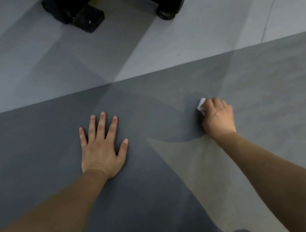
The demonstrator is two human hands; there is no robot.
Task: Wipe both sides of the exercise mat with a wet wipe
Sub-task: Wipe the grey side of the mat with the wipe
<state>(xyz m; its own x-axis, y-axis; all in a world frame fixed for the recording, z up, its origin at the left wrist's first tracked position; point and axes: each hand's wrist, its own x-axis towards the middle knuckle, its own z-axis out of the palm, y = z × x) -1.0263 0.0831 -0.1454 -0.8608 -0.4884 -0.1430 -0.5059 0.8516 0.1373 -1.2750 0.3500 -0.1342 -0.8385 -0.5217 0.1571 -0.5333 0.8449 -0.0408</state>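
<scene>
One head-worn camera looks steeply down and forward from close above — mat (pixel 40 165) fills the lower frame, bare floor (pixel 29 62) the upper, forearms entering from the bottom corners.

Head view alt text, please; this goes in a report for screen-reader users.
The right hand grips a white wet wipe against a dark grey exercise mat, while the left hand presses flat on it, fingers spread. Black wheeled equipment stands on the pale floor beyond.

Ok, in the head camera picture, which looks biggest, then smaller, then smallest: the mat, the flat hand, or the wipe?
1. Mat, fills most of the picture.
2. Left hand, flat on the mat.
3. Wipe, mostly hidden in the right hand, so only a bit shows.
</scene>
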